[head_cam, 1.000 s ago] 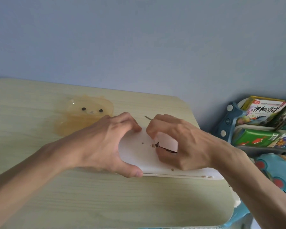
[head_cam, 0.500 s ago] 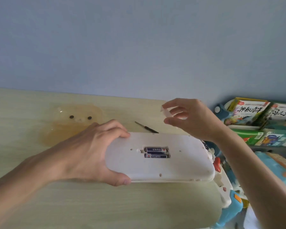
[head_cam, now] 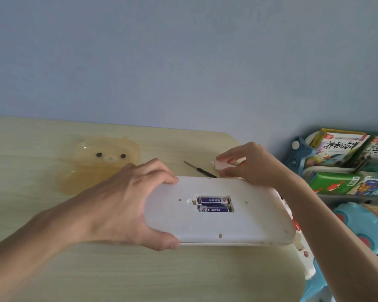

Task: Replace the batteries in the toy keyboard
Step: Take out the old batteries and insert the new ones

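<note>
Right hand [head_cam: 247,164] pinching the small white battery cover [head_cam: 222,165], now lowered to the table [head_cam: 52,269] behind our keyboard | left hand [head_cam: 127,205] still clamping the upturned toy keyboard [head_cam: 238,223] | open compartment [head_cam: 214,204] holds two blue batteries [head_cam: 213,209] | screwdriver [head_cam: 200,170] beside.

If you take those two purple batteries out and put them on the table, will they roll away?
Probably, if nudged: the batteries are smooth round cylinders, and the table looks flat and slick. They look small and stiff, so they should lift out without bending. Laid beside the screwdriver, they might stay put better.
</note>
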`<state>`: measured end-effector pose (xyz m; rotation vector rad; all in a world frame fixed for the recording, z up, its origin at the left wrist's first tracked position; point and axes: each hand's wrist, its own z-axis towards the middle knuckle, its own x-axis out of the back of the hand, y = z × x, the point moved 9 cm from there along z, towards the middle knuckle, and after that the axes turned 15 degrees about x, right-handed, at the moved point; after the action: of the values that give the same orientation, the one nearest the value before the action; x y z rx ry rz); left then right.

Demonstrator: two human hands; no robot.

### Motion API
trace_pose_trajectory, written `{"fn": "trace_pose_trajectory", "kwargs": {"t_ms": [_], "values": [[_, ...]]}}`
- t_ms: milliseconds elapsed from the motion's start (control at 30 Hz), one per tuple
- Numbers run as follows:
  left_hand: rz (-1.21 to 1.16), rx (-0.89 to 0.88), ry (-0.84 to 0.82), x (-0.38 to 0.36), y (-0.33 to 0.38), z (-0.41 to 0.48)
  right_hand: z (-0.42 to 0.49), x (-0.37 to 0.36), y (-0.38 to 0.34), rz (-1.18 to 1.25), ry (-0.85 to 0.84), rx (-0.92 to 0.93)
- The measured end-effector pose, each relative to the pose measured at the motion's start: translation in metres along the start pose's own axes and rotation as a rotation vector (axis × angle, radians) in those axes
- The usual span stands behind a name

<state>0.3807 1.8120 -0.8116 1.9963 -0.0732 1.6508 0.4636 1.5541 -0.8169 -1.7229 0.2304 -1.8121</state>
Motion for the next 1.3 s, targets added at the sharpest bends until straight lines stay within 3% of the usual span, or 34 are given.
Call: {"fn": "trace_pose_trajectory", "kwargs": {"t_ms": [167,267,367,467,833,1300], "values": [[0.005,-0.006,0.009,0.001,0.001,-0.001,-0.014,0.016,-0.020,0.000,0.038,0.084],[-0.007,-0.007,0.011,0.003,0.000,0.000,-0.041,0.018,-0.057,0.057,-0.122,0.205],[-0.026,-0.026,0.015,0.006,-0.001,0.003,-0.070,0.009,-0.073,0.028,-0.293,0.189],[-0.048,-0.039,0.043,0.013,0.001,0.008,-0.085,0.001,-0.072,-0.047,-0.352,0.160],[-0.111,-0.255,-0.011,-0.003,0.071,0.035,-0.092,-0.007,-0.073,-0.076,-0.351,0.207],[0.027,-0.340,-0.027,-0.019,0.096,0.047,-0.091,-0.008,-0.084,-0.026,-0.353,0.287]]}}
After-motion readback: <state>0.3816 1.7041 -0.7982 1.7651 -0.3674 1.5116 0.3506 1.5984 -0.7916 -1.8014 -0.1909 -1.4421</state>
